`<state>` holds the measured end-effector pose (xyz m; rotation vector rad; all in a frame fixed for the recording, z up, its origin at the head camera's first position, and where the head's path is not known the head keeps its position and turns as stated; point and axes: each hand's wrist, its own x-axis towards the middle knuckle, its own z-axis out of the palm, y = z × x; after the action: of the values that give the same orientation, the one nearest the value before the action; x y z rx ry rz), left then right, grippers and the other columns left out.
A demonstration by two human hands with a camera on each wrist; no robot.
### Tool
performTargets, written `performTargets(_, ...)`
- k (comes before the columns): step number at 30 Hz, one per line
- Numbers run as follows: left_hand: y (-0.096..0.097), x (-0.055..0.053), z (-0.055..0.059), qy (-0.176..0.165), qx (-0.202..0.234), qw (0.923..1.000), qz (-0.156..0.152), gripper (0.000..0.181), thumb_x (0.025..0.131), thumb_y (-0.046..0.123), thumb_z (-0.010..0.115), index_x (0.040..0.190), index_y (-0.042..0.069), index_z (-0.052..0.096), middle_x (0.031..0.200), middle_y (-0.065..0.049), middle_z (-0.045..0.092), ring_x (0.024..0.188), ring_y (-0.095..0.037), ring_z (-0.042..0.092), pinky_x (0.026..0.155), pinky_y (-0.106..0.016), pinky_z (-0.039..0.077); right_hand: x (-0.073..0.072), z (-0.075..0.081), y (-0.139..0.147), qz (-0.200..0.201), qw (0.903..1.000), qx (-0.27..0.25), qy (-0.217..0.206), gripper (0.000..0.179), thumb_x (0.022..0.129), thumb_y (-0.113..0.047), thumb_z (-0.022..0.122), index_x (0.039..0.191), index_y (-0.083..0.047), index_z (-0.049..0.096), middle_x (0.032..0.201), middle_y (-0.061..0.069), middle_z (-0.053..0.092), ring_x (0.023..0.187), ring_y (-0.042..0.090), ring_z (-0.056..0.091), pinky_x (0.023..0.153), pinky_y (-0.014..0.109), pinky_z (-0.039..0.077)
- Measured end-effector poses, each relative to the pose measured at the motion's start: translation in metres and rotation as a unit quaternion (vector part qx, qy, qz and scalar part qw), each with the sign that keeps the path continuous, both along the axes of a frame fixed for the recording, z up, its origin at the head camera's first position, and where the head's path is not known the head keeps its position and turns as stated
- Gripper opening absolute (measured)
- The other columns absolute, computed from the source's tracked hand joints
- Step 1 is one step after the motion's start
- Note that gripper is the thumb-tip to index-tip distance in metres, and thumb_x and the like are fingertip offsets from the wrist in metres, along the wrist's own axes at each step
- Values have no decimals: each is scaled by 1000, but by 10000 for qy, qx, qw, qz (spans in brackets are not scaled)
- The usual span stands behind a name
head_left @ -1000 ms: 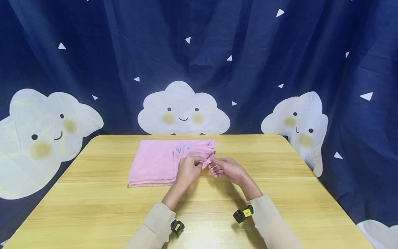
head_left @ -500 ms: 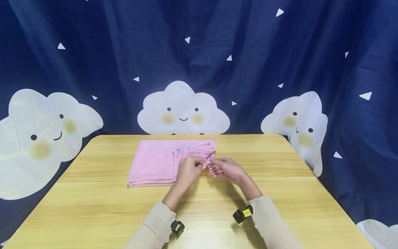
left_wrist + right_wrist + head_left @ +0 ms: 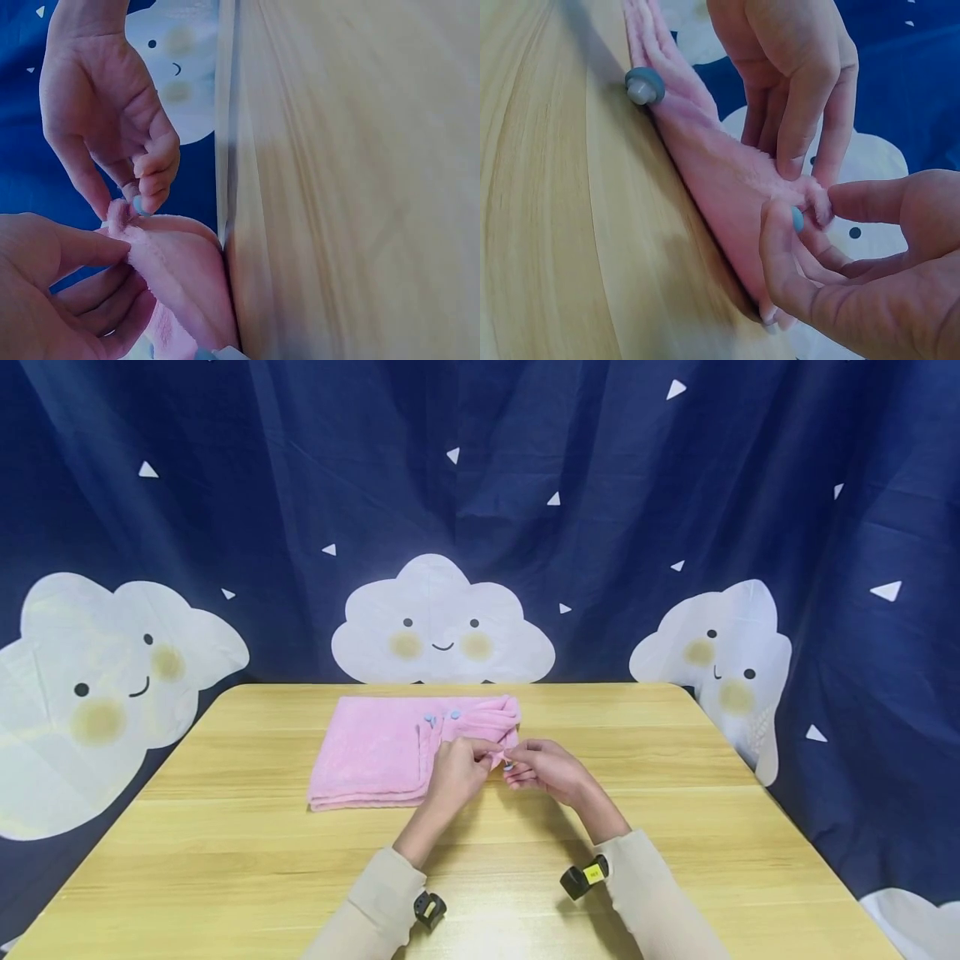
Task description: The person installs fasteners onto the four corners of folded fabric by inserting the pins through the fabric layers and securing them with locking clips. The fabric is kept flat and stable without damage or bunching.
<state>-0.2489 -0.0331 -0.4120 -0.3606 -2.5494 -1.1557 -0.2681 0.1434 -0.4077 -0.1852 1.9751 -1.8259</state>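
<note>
A folded pink fleece cloth [image 3: 375,752] lies on the table, its right end gathered into folds. At its near right corner my left hand [image 3: 456,770] pinches the fabric between thumb and finger. My right hand [image 3: 551,768] meets it there, fingers curled round a small blue-headed pin [image 3: 798,219] against a raised tuft of the cloth. Whether the pin's shaft passes through the fabric is hidden by the fingers. Another blue-headed pin [image 3: 645,86] with a pale tip sits in the cloth's edge. Two blue heads, including one round blue head [image 3: 455,715], show on top of the cloth.
The wooden table [image 3: 247,860] extends in front of and to both sides of the cloth. A dark blue curtain [image 3: 480,510] with white clouds hangs behind it. Black wrist cameras, one being the right camera [image 3: 585,877], sit at both sleeves.
My right hand and the pin have shifted slightly, with the pin's head now tucked closer under the cloth corner. The left hand keeps its pinch; the cloth has barely moved.
</note>
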Motion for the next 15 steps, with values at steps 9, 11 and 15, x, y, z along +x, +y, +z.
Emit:
performTargets(9,1,0,0,-169,16,9998,54,17,83,1,76,96,10,82,87,-6,79,74,-15,71,69,-35,58,0,-1,-2,-43,10000,11,55,26,100,-12,56,115,9,53,86,9,66,74,14,67,73,25,58)
performTargets(11,1,-1,0,-207,34,9998,59,12,84,2,76,93,8,81,86,-6,79,80,-18,74,74,-39,59,0,-2,-3,-94,9999,24,101,24,99,-12,55,112,8,55,84,8,65,72,13,66,71,24,58)
performTargets(15,1,0,0,-197,39,9998,6,9,83,1,76,86,8,81,83,-5,79,80,-20,75,76,-40,60,-1,-4,-4,-287,9995,19,164,21,97,-11,53,107,7,56,83,8,65,72,14,64,68,24,56)
